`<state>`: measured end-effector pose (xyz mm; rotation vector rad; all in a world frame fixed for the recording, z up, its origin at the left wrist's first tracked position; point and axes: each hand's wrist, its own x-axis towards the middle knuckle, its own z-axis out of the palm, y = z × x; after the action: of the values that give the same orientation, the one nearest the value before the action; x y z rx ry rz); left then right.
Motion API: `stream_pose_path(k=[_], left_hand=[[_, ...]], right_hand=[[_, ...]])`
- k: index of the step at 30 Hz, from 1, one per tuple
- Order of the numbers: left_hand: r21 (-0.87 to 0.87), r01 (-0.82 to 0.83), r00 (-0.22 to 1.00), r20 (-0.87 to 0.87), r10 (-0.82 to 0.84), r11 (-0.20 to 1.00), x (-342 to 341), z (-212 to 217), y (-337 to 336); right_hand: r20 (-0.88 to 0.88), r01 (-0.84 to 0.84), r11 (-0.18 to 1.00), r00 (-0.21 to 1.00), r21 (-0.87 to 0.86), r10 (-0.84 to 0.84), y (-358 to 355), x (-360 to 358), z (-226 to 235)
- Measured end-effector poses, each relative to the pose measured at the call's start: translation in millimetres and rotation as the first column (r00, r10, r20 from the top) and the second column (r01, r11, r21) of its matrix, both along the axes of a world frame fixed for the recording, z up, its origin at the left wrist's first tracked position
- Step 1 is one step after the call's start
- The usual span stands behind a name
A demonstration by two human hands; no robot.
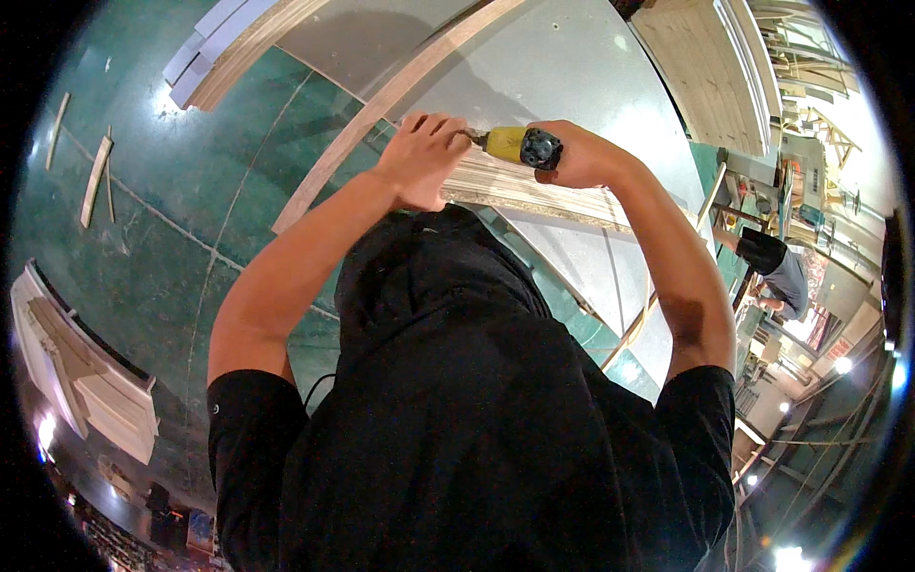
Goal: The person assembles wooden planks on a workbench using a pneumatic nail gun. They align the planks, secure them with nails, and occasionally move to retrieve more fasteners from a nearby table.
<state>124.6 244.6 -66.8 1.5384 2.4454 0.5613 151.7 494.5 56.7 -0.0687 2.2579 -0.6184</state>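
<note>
My right hand is wrapped round a yellow-and-black power drill, its narrow front end pointing left. Close to that tip is my left hand, its fingers curled and its thumb low against the end of a layered wooden piece. What sits between the left fingers is hidden. The wooden piece runs to the right below the drill, over a grey panel. Past the left hand, a long wooden strip slants from lower left to the top.
Stacked boards stand at the top left and top right. Loose wood strips lie on the green floor. Pale panels rest at the left. Another person is at the far right, among benches and timber.
</note>
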Motion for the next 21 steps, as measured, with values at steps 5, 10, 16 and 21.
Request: stream_pose_path(k=[5, 10, 16, 21], left_hand=[[0.030, -0.008, 1.000, 0.031, 0.007, 1.000, -1.0, 0.1, -0.9], [0.107, -0.016, 1.000, 0.001, 0.016, 0.994, 0.1, -0.6, -2.0], [0.131, -0.025, 1.000, -0.014, 0.027, 0.991, -0.8, -4.6, -1.3], [0.035, -0.008, 1.000, 0.000, 0.008, 0.999, -1.2, -0.3, 0.5]], right_hand=[[0.010, -0.047, 0.999, 0.999, 0.001, 0.047, -2.2, -8.7, -0.6], [0.026, -0.027, 0.998, 0.999, 0.053, 0.026, 1.8, -8.8, -7.8], [0.065, -0.038, 0.991, 0.997, 0.132, 0.030, 3.9, -9.9, -9.8], [-0.021, -0.008, 0.997, 1.000, 0.074, 0.010, 12.7, 25.4, 4.2]])
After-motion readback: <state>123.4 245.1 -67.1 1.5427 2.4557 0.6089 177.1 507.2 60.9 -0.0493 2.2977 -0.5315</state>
